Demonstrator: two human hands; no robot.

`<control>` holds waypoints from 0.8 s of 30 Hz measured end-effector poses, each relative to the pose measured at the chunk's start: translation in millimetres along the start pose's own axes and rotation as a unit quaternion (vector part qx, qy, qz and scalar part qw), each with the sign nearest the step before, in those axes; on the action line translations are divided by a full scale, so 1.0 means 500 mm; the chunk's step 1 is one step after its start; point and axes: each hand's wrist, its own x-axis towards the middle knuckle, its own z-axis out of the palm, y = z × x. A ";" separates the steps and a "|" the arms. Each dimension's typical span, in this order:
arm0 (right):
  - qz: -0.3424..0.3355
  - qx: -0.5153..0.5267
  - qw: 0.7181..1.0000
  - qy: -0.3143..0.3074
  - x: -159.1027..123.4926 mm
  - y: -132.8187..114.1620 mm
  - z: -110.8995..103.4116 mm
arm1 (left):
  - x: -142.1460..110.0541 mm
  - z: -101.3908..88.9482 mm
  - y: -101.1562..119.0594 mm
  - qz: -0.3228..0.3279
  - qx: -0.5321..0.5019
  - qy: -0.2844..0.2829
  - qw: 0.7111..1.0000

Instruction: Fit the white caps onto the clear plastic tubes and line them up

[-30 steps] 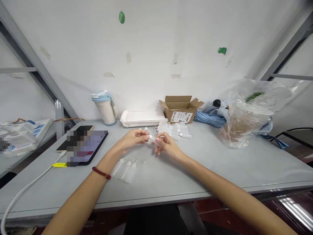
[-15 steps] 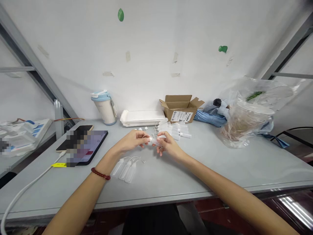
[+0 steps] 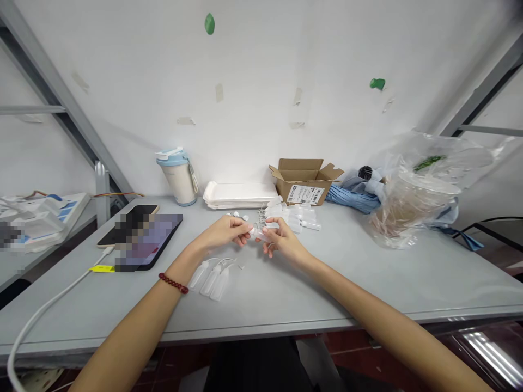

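Over the middle of the desk, both hands meet at a small translucent plastic bottle [image 3: 260, 234]. My left hand [image 3: 224, 234] is closed in a pinch at the bottle's neck end; whatever lies between those fingertips is too small to make out. My right hand [image 3: 287, 243] grips the bottle's body between thumb and fingers. Nearer me, by the left wrist, three similar bottles [image 3: 215, 282] with thin white tubes lie side by side. Behind the right hand is a pile of more bottles [image 3: 300, 213]. Small white caps [image 3: 238, 216] lie just beyond the left hand.
At the back stand a cup [image 3: 178, 178], a stack of white trays [image 3: 241, 195] and an open cardboard box [image 3: 305, 182]. A phone [image 3: 133, 220] and a tablet [image 3: 161, 239] with a white cable [image 3: 53, 296] lie left. A plastic bag [image 3: 402, 212] and blue cloth [image 3: 353, 197] are right.
The view has shifted slightly, so the desk things appear a little further right. My left fingers have moved slightly at the bottle's neck; my right hand keeps its grip.
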 end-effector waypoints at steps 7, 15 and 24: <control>-0.024 0.011 1.000 0.003 -0.002 -0.001 0.001 | 0.000 -0.002 -0.006 -0.016 -0.039 -0.011 0.999; -0.059 -0.030 0.998 0.019 0.009 0.003 -0.009 | 0.006 -0.003 -0.007 -0.036 -0.081 0.041 0.995; -0.044 -0.089 0.995 0.010 0.007 -0.001 -0.011 | -0.005 0.000 0.013 0.016 -0.047 0.050 0.997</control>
